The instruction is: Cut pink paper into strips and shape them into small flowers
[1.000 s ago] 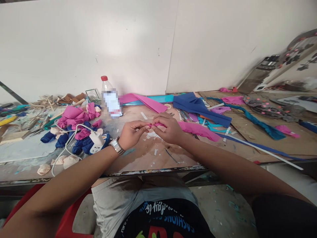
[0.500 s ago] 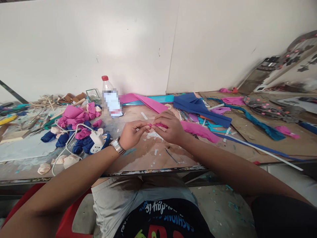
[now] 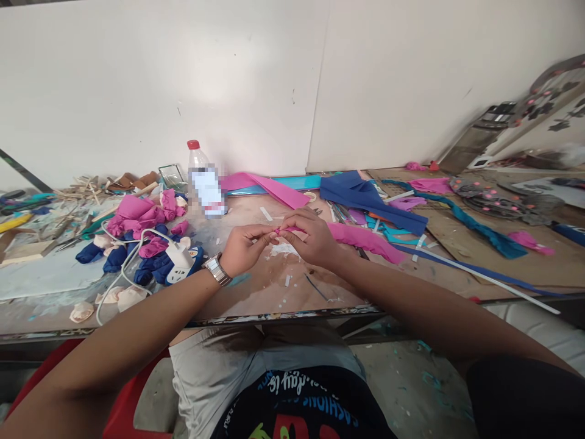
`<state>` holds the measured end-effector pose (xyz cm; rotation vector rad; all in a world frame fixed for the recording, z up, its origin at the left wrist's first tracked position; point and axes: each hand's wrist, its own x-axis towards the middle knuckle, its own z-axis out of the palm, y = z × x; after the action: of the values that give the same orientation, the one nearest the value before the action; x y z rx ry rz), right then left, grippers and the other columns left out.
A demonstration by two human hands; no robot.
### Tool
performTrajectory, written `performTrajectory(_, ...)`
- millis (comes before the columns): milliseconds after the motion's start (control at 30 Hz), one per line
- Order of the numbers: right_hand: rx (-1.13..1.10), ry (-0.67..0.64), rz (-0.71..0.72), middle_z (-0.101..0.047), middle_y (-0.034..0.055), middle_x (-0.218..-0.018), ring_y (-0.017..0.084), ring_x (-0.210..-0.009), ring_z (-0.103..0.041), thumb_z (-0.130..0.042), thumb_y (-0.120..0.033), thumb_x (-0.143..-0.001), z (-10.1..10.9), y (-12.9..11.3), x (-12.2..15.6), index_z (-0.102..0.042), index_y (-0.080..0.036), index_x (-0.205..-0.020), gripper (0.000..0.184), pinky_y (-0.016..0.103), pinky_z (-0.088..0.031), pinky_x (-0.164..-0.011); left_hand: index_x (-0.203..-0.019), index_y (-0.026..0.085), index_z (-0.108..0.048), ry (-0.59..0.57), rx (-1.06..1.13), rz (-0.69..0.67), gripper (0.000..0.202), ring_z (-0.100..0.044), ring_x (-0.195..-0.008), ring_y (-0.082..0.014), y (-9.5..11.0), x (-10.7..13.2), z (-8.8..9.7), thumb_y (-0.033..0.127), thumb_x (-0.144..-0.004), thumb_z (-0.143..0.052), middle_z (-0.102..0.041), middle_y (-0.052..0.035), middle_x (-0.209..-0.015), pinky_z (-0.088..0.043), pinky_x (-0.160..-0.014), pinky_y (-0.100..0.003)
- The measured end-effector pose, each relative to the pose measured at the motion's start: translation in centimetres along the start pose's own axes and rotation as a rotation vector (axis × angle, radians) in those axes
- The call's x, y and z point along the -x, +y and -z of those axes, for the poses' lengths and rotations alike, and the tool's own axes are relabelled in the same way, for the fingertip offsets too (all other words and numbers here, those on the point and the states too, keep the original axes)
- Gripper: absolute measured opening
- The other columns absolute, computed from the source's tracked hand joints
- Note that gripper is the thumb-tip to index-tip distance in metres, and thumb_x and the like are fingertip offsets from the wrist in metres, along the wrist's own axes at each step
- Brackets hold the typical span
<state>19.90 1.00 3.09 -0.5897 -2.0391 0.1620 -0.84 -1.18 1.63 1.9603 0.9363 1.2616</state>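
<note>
Between my two hands, over the middle of the table, is the narrow gathered end of a pink fabric strip (image 3: 368, 238). My left hand (image 3: 247, 247), with a metal watch on its wrist, pinches the tip of that end between thumb and fingers. Close against it, my right hand (image 3: 308, 236) pinches the same strip, thumb below and fingers over it. From behind my right hand the strip runs on to the right, wrinkled along its edge, and lies on the table. My fingers hide most of the pinched part.
Rolled pink and blue fabric flowers (image 3: 137, 213) lie at the left by a white-corded power strip (image 3: 183, 259). A red-capped bottle (image 3: 194, 155) stands at the back. Dark blue fabric (image 3: 351, 192) and a long white stick (image 3: 493, 279) lie on the right; a teal strip (image 3: 479, 225) lies beyond.
My right hand has shifted slightly, its fingers a little lower over the strip. My left hand keeps its pinch in the same place, and the other things have not moved.
</note>
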Motion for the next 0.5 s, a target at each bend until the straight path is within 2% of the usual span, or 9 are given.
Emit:
performTrajectory(167, 0.033, 0.023, 0.017, -0.07, 0.0044, -0.089, 0.02, -0.086, -0.063, -0.066, -0.034, -0.095, -0.05, -0.19, 0.03, -0.068, -0.022, -0.089, 0.014, 0.038, -0.048, -0.084, -0.102, 0.017, -0.08, 0.022, -0.035, -0.006, 0.031, -0.075, -0.078, -0.0197, 0.71, -0.18, 0.15, 0.043, -0.093, -0.067, -0.08, -0.0075, -0.084, -0.057, -0.074, -0.029)
performTrajectory(500, 0.112, 0.047, 0.054, -0.07, 0.0048, -0.092, 0.022, -0.089, -0.063, -0.069, -0.032, -0.092, 0.13, 0.14, -0.01, -0.069, -0.023, -0.092, 0.01, 0.04, -0.048, -0.085, -0.102, 0.017, -0.079, -0.03, -0.033, 0.002, 0.031, -0.075, -0.078, -0.0182, 0.94, -0.21, 0.3, 0.042, -0.095, -0.064, -0.08, -0.0067, -0.084, -0.057, -0.071, -0.026)
